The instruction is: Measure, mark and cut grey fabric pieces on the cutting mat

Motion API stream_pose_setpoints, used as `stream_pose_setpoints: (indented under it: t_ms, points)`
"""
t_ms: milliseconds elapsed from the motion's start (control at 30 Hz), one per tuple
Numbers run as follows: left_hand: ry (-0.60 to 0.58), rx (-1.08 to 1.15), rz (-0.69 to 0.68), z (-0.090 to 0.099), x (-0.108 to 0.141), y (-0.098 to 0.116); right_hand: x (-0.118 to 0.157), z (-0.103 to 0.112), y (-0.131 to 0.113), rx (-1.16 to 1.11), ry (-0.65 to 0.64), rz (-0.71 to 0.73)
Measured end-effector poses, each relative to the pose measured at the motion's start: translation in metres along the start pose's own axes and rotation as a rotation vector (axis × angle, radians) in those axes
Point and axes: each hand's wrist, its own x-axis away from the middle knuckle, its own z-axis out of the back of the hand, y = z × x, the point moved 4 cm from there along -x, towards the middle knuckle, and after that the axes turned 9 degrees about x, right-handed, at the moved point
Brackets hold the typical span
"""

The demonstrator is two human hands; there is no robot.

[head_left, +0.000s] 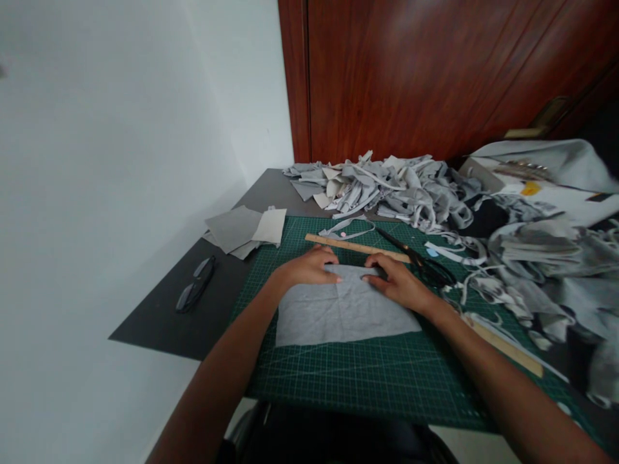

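Observation:
A piece of light grey fabric [345,312] lies on the green cutting mat [358,380], with faint creases across it. At its far edge, my left hand [312,265] grips the cloth, thumb on top and fingers curled behind. My right hand [394,282] pinches the same edge a little farther right, its thumb pointing inward. The fingertips behind the edge are partly hidden. Just beyond both hands rests a wooden ruler [355,247]. Black-handled scissors [430,267] lie to the right of my right hand, blades pointing away to the left.
Folded grey pieces [235,229] and eyeglasses [196,283] lie on the dark table at left. A heap of fabric scraps [387,183] spreads along the back. More scraps [541,258], a white box [556,200] and another wooden ruler [507,348] occupy the right. A white wall borders the left.

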Motion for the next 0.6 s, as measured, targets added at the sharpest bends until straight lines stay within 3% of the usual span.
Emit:
stream_pose_setpoints:
  t_ms: [133, 200, 267, 400, 500, 600]
  points:
    - [0.021, 0.146, 0.096, -0.001, -0.006, -0.007, 0.003, 0.012, 0.010, 0.195, 0.377, -0.060]
    - [0.033, 0.211, 0.126, 0.003, -0.008, -0.014, 0.005, 0.014, 0.005, 0.211, 0.422, -0.065]
    - [0.072, 0.286, 0.155, 0.008, -0.010, -0.022, 0.005, 0.009, -0.010, 0.114, 0.279, 0.007]
    - [0.174, 0.398, 0.199, 0.019, -0.009, -0.034, 0.009, -0.015, -0.056, -0.006, -0.140, 0.290]
    - [0.178, 0.448, 0.215, 0.030, -0.003, -0.034, 0.013, -0.025, -0.077, 0.108, -0.254, 0.380]
    - [0.045, 0.487, 0.173, 0.039, 0.004, -0.029, 0.016, -0.031, -0.085, 0.190, -0.312, 0.445]
